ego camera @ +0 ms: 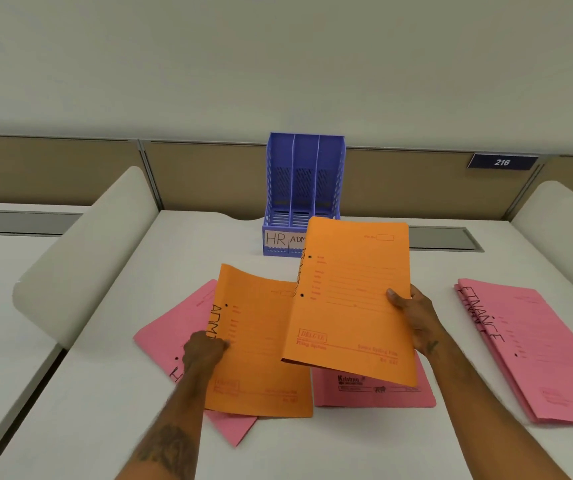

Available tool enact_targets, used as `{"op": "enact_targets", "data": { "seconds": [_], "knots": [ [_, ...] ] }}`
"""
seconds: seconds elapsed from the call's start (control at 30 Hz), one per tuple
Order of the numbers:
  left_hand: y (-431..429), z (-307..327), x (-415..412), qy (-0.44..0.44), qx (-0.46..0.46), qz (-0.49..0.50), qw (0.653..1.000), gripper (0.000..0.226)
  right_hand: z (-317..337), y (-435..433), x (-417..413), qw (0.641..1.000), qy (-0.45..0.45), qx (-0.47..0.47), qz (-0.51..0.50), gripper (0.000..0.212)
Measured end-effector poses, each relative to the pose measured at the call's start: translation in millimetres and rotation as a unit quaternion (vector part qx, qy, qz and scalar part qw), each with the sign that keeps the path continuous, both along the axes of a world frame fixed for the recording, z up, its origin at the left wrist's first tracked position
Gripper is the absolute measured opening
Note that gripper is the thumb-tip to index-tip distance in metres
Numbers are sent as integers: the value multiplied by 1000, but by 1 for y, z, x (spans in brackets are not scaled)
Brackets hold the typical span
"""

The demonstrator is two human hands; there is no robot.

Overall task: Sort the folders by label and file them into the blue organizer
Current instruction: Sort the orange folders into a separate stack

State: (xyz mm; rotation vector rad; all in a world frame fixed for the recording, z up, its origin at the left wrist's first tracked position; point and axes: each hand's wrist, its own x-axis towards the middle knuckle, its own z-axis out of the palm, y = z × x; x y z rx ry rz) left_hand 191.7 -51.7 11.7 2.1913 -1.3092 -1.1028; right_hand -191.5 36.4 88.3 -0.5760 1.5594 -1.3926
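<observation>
A blue organizer (304, 174) with three slots stands at the back of the desk, with paper labels reading HR and ADM on its front. My right hand (413, 317) grips the right edge of an orange folder (351, 299) and holds it lifted and tilted in front of the organizer. An orange folder marked ADM (261, 358) lies lower left, its left edge pinched by my left hand (203, 351). Under it lies a pink folder (177, 327) with an H showing. Another pink folder (375, 389) lies under the lifted one.
A stack of pink folders marked FINANCE (534, 351) lies at the right of the white desk (105, 393). Curved white dividers (88, 247) rise at both sides. A grey cable slot (444, 239) sits in the desk behind the lifted folder.
</observation>
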Motion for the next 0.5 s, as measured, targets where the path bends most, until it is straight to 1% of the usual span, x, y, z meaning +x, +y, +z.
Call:
{"op": "enact_targets", "data": {
  "seconds": [0.07, 0.2, 0.27, 0.37, 0.5],
  "knots": [
    [-8, 19, 7, 32, -25, 1, 999, 18, -2, -2, 3, 1000, 1, 0, 6, 29],
    [-22, 58, 26, 114, -74, -9, 991, 29, -4, -5, 7, 1000, -3, 2, 10, 22],
    [-28, 76, 40, 134, -93, -13, 986, 34, -3, -6, 7, 1000, 1, 0, 11, 20],
    [-40, 99, 63, 158, -123, -8, 980, 40, -1, -7, 3, 1000, 19, -3, 13, 24],
    [-58, 122, 88, 193, -156, 6, 969, 37, 1, -7, -7, 999, 53, -4, 3, 36]
  ]
}}
